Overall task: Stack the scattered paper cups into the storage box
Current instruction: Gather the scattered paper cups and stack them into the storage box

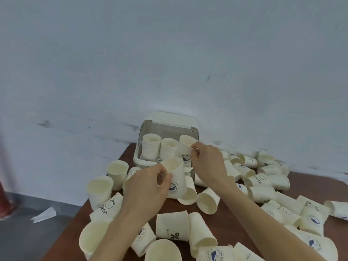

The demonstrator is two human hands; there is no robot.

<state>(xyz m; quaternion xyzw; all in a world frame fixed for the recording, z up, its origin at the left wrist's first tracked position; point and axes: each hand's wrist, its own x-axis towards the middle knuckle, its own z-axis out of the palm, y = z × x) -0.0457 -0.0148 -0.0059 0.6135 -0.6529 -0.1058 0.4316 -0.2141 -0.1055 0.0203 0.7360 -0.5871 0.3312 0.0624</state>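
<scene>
A white storage box (138, 161) with its lid raised stands at the table's far edge by the wall. Two stacks of paper cups (151, 146) (168, 148) stand inside it. My right hand (207, 162) pinches the rim of a whale-print cup (185, 147) held upright over the box's right side. My left hand (145, 187) grips another whale-print cup (175, 178) just in front of the box. Several loose cream paper cups (172, 227) lie scattered over the brown table (231, 221).
Upright cups (117, 173) (99, 191) stand at the table's left edge. A thick pile of tipped cups (263, 185) fills the right side. A folded paper (45, 214) lies on the grey floor at left, near something red (4, 200). The wall rises directly behind the box.
</scene>
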